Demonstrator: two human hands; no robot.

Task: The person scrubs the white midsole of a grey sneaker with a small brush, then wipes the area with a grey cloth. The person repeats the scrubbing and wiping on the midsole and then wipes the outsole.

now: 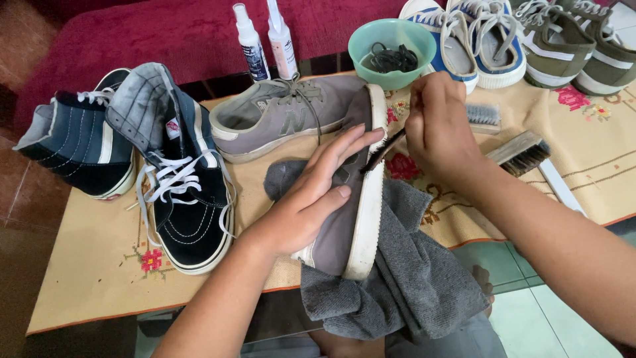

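Desk (86,278), covered by a tan cloth embroidered with red flowers, carrying all items listed. Grey towel (411,278), crumpled, draped over the near desk edge and lying under the shoe in hand. Pair of dark blue high-top sneakers: one (182,199) with loose white laces, toe toward the viewer; the other (76,142) just beside it at far left. Grey suede sneaker (271,116), on its sole behind the hands, laces loose. Second grey sneaker (354,219), tipped on its side on the towel at centre, white sole edge facing right. Left hand (311,199), fingers spread flat, pressed on the upper of this tipped sneaker, holding it down. Right hand (437,129), fingers closed together around a small dark brush (383,151), whose bristle end touches the sneaker near the sole rim. Pair of blue-and-white sneakers (477,46) at the far edge; pair of olive sneakers (570,46) at far right. Green bowl (391,50) holding dark coiled laces, between the grey and blue shoes. Wooden brush with dark bristles (520,154), lying right of the right hand; a pale-bristled brush (483,116) behind it, partly hidden by the hand. Two small spray bottles (265,43), upright, left of the bowl.
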